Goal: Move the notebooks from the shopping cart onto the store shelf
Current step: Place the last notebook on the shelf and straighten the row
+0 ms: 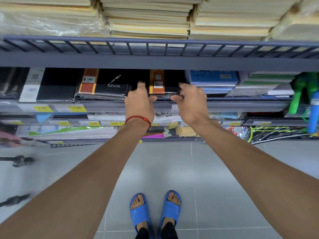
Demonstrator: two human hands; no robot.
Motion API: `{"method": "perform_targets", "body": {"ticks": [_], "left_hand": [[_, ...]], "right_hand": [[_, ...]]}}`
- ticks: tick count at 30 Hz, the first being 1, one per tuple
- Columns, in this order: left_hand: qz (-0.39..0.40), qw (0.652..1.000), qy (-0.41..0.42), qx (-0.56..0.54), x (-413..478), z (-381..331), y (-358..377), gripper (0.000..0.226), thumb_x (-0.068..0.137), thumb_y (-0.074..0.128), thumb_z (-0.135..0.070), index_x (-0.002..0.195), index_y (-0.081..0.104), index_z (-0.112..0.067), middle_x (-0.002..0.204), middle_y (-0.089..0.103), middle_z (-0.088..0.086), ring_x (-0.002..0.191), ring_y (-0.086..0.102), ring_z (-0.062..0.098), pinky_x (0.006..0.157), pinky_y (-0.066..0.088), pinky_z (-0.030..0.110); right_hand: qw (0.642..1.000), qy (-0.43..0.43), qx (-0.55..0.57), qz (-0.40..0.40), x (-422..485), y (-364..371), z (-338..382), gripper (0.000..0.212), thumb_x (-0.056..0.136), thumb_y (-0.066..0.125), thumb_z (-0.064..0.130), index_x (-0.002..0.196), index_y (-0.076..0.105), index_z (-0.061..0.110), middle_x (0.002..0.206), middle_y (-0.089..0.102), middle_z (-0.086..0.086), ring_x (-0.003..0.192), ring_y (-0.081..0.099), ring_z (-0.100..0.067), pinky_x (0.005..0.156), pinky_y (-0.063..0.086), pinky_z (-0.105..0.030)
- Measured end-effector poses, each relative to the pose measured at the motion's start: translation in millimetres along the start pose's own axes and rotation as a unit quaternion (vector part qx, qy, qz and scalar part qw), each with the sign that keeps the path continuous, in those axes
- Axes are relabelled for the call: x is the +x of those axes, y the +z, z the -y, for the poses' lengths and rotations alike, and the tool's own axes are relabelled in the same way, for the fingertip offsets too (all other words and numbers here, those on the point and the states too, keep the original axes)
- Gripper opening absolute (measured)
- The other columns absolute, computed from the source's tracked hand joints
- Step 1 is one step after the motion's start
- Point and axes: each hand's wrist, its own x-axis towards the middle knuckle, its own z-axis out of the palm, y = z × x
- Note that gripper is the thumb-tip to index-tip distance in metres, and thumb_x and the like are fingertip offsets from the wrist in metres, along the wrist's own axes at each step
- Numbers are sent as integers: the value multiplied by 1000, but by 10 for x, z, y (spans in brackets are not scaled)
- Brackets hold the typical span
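Black leatherette, wrapped in clear film and banded in orange: the notebook (164,83) being placed, lying flat on the middle tier of the store shelf (224,106), under the grey rail of the tier above. Long axis judged to run into the shelf, away from the body, with the near edge at the shelf lip and directly ahead of both hands. Shopping cart body out of view; only two dark cart wheels (22,160) visible at far left on the grey floor tiles.

Working left to right. Neighbouring black notebook with orange band (107,85) seated just beside the placed one, touching or nearly so; contact line not resolvable. Left hand (139,102), red cord bracelet (138,119) at the wrist, clamped on the notebook's near left corner: fingers curled over the top, thumb pressed below the near edge. Right hand (189,100) clamped likewise on the near right corner, fingers on top, thumb pointing inward under the edge. Both grips narrow, closed on the notebook. Blue notebook stack (214,80) lying just right of the right hand.

Both forearms extended forward, roughly parallel, wrists level with the shelf lip; neither hand clearly nearer. Coming move judged to be a straight push along the long axis until the near edge clears the lip, with release to follow. Lateral clearance tight on both sides; fingers likely to snag on neighbouring film wrap.
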Motion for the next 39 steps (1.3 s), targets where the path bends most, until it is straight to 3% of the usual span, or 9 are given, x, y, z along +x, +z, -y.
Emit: {"method": "perform_targets", "body": {"ticks": [6, 9, 13, 17, 21, 24, 27, 30, 39], "left_hand": [[9, 999, 18, 27, -23, -28, -31, 22, 96, 63, -12, 116, 61, -4, 64, 44, -8, 91, 66, 27, 81, 51, 34], [16, 1000, 2, -4, -50, -46, 15, 41, 97, 60, -8, 136, 49, -2, 66, 43, -12, 84, 59, 18, 75, 44, 23], [3, 999, 26, -18, -170, -15, 49, 65, 95, 56, -1, 152, 26, -2, 123, 59, 10, 112, 57, 22, 88, 41, 18], [12, 999, 37, -25, -362, 17, -37, 72, 95, 51, 3, 157, 15, -7, 164, 18, 9, 150, 20, 20, 100, 9, 3], [-14, 995, 57, -80, -630, 181, -172, 62, 92, 52, 6, 149, 37, -10, 148, 46, 9, 135, 45, 25, 115, 35, 29], [-29, 990, 74, -114, -771, 383, -326, 51, 92, 52, 7, 139, 52, -14, 128, 59, 4, 109, 59, 18, 93, 54, 40], [-57, 988, 68, -123, -753, 674, -549, 46, 92, 53, 6, 132, 56, -16, 122, 61, 3, 100, 57, 11, 91, 53, 38], [-77, 986, 80, -122, -617, 1009, -787, 44, 90, 56, 4, 131, 55, -13, 125, 59, 4, 117, 56, 23, 101, 48, 43], [-25, 988, 126, -89, -56, 1415, -1305, 60, 88, 64, -4, 143, 40, -8, 142, 42, 8, 134, 40, 23, 111, 25, 19]], "right_hand": [[1000, 3, 8, 8, 17, 13, -18, 52, 94, 66, 19, 143, 50, 7, 127, 66, -14, 120, 61, -25, 106, 48, -37], [1000, 6, 14, 19, -18, -11, -14, 57, 93, 68, 21, 145, 47, 8, 111, 69, -12, 106, 65, -23, 94, 53, -35], [999, -5, 4, 38, -204, -55, 17, 67, 93, 68, 14, 151, 35, 9, 112, 67, -13, 100, 66, -26, 89, 57, -40], [1000, 11, 18, 11, -471, -135, 71, 66, 94, 64, 8, 152, 32, 11, 137, 57, -10, 130, 49, -26, 103, 43, -33], [999, 6, 33, -11, -774, -69, 195, 56, 93, 62, 7, 146, 44, 13, 143, 52, -3, 134, 45, -20, 106, 34, -22], [998, 0, 64, 11, -914, 86, 335, 47, 94, 62, 11, 139, 52, 18, 135, 56, -1, 117, 57, -22, 100, 47, -33], [996, -2, 91, 15, -958, 263, 524, 45, 94, 63, 13, 138, 53, 19, 133, 58, -1, 111, 60, -19, 97, 51, -38], [994, -10, 106, 7, -945, 464, 730, 47, 94, 65, 14, 140, 52, 19, 135, 59, 0, 124, 55, -19, 103, 49, -40], [996, 14, 86, -1, -738, 728, 1232, 65, 93, 68, 23, 150, 37, 15, 148, 49, -1, 136, 47, -19, 112, 42, -41]]}}
